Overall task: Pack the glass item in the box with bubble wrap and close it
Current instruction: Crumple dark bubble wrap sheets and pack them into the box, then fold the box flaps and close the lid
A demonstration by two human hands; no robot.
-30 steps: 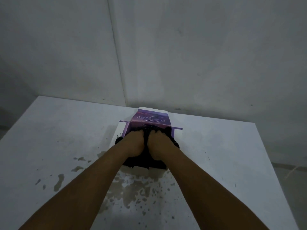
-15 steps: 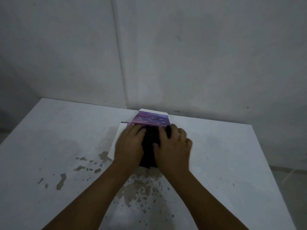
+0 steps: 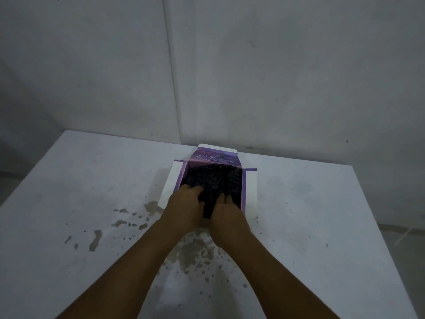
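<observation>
While dark bubble-wrap bundle (image 3: 212,180) sits inside open purple cardboard box (image 3: 244,192): left hand (image 3: 185,207), right hand (image 3: 226,210) pressing wrap's near edge, fingers curled on it. Flaps unfolded; closing remains.

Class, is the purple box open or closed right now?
Open: the purple box has its flaps spread outward, with dark bubble wrap showing inside.

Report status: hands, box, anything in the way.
Left hand and right hand pressing dark bubble wrap into purple box. Flaps open, glass hidden. Nothing in the way.
</observation>
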